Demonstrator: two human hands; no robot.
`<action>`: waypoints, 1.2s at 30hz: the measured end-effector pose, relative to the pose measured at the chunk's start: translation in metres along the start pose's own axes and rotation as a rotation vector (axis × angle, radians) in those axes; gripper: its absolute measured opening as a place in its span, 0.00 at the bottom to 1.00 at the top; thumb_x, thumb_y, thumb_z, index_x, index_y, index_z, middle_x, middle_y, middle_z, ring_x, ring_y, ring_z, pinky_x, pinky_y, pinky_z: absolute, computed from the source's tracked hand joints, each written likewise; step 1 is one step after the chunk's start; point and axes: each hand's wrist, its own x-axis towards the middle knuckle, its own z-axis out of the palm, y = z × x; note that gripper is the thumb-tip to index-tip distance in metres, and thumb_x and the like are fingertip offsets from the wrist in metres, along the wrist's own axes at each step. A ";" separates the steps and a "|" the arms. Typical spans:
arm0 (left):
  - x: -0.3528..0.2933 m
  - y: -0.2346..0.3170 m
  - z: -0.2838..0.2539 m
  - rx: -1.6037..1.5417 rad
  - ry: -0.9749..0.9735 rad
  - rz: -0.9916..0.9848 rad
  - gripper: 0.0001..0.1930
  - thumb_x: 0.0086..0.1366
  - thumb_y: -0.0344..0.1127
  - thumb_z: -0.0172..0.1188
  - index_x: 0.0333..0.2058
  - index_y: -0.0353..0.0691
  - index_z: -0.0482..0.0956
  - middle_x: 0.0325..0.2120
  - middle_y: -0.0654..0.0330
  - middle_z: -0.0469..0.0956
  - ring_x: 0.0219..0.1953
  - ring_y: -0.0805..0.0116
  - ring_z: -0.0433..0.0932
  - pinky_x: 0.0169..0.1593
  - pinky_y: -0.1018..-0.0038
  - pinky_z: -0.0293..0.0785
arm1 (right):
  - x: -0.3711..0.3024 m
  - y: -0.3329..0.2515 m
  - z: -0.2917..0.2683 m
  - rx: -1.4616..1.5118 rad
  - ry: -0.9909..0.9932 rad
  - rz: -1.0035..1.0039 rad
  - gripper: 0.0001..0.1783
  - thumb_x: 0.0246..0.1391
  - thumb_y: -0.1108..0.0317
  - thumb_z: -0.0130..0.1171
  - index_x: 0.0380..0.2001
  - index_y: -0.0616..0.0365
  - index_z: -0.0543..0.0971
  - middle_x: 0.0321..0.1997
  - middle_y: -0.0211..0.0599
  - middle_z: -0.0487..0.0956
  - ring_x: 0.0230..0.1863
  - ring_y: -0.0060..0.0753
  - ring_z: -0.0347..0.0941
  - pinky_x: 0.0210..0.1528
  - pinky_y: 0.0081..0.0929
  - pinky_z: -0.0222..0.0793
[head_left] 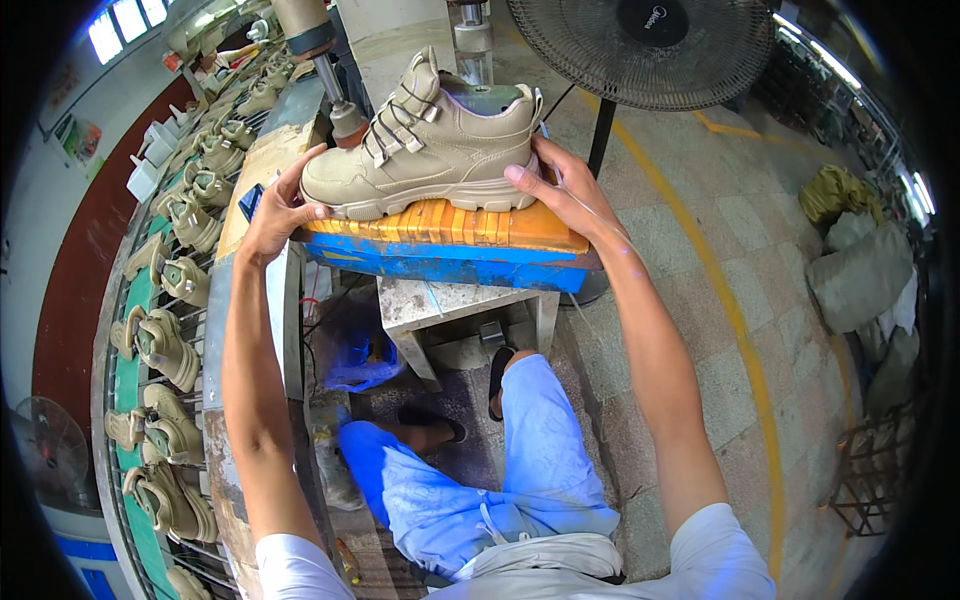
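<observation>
A beige lace-up ankle boot (445,150) rests sole-down on an orange ribbed pad, its toe to the left and heel to the right. My left hand (277,205) grips the toe end, thumb along the sole's edge. At the heel, my right hand (565,185) wraps round the back with its thumb on the side of the sole. Under the boot, the orange pad (450,225) tops a blue machine bed (440,265). A metal press rod (345,115) comes down behind the toe, and a second metal cylinder (473,50) stands above the boot's opening.
On the left, a conveyor (135,300) with a green belt carries several beige shoes and parts. A black fan (650,50) stands beyond the boot. Below the machine bed is a worn metal stand (465,303). Grey sacks (860,275) lie on the floor at right, near a metal rack (873,470).
</observation>
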 end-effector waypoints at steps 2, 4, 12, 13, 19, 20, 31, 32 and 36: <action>-0.003 -0.001 -0.001 0.000 0.010 -0.007 0.54 0.51 0.34 0.83 0.74 0.37 0.63 0.66 0.56 0.75 0.66 0.66 0.73 0.72 0.70 0.66 | -0.002 0.001 0.002 -0.034 0.007 -0.013 0.50 0.56 0.42 0.74 0.72 0.62 0.70 0.68 0.54 0.77 0.70 0.45 0.72 0.72 0.39 0.66; -0.007 0.000 -0.006 0.022 0.016 -0.028 0.52 0.51 0.33 0.83 0.74 0.36 0.64 0.65 0.57 0.76 0.65 0.66 0.74 0.72 0.69 0.66 | -0.001 -0.003 0.003 0.017 -0.015 0.014 0.50 0.57 0.42 0.73 0.73 0.61 0.69 0.70 0.54 0.76 0.71 0.45 0.72 0.73 0.39 0.65; -0.051 0.012 0.030 0.087 0.209 0.090 0.43 0.56 0.28 0.80 0.70 0.35 0.71 0.55 0.57 0.83 0.54 0.69 0.81 0.61 0.71 0.76 | -0.026 0.015 -0.020 0.079 0.268 -0.189 0.39 0.76 0.45 0.43 0.78 0.62 0.57 0.59 0.53 0.83 0.63 0.45 0.78 0.71 0.41 0.67; -0.069 0.023 0.041 0.206 0.289 0.055 0.43 0.56 0.30 0.80 0.69 0.36 0.72 0.55 0.56 0.83 0.53 0.69 0.81 0.61 0.71 0.76 | -0.048 0.003 -0.014 0.078 0.341 -0.093 0.39 0.77 0.46 0.33 0.79 0.61 0.52 0.50 0.52 0.86 0.54 0.40 0.81 0.64 0.37 0.71; -0.116 0.045 0.171 0.573 0.731 0.209 0.35 0.60 0.40 0.76 0.65 0.38 0.76 0.48 0.55 0.75 0.48 0.63 0.76 0.50 0.69 0.75 | -0.161 0.138 -0.004 0.347 0.521 0.455 0.27 0.72 0.59 0.45 0.64 0.62 0.79 0.43 0.34 0.82 0.40 0.25 0.76 0.49 0.27 0.74; -0.124 0.044 0.189 0.666 0.784 0.214 0.34 0.62 0.40 0.74 0.65 0.37 0.75 0.46 0.55 0.74 0.47 0.63 0.75 0.47 0.70 0.74 | -0.173 0.142 0.010 0.363 0.492 0.523 0.26 0.70 0.61 0.46 0.63 0.62 0.79 0.43 0.34 0.82 0.39 0.24 0.76 0.48 0.26 0.74; -0.158 0.032 0.288 0.963 0.531 0.597 0.34 0.56 0.28 0.67 0.64 0.32 0.76 0.68 0.45 0.72 0.61 0.48 0.73 0.66 0.55 0.67 | -0.178 -0.065 0.008 0.077 0.354 -0.298 0.22 0.65 0.66 0.48 0.47 0.69 0.87 0.30 0.31 0.78 0.29 0.22 0.70 0.34 0.24 0.66; -0.155 0.032 0.297 1.003 0.553 0.560 0.34 0.54 0.30 0.66 0.63 0.33 0.78 0.68 0.47 0.72 0.58 0.48 0.74 0.65 0.53 0.68 | -0.179 -0.079 0.008 -0.013 0.307 -0.371 0.21 0.65 0.66 0.48 0.45 0.69 0.87 0.29 0.32 0.79 0.27 0.22 0.70 0.32 0.25 0.66; -0.147 0.037 0.320 1.138 0.542 0.480 0.30 0.60 0.37 0.61 0.62 0.37 0.80 0.69 0.52 0.72 0.59 0.51 0.73 0.66 0.54 0.66 | -0.173 -0.107 0.026 -0.290 0.197 -0.557 0.25 0.66 0.63 0.45 0.44 0.74 0.86 0.24 0.36 0.78 0.25 0.24 0.72 0.27 0.24 0.66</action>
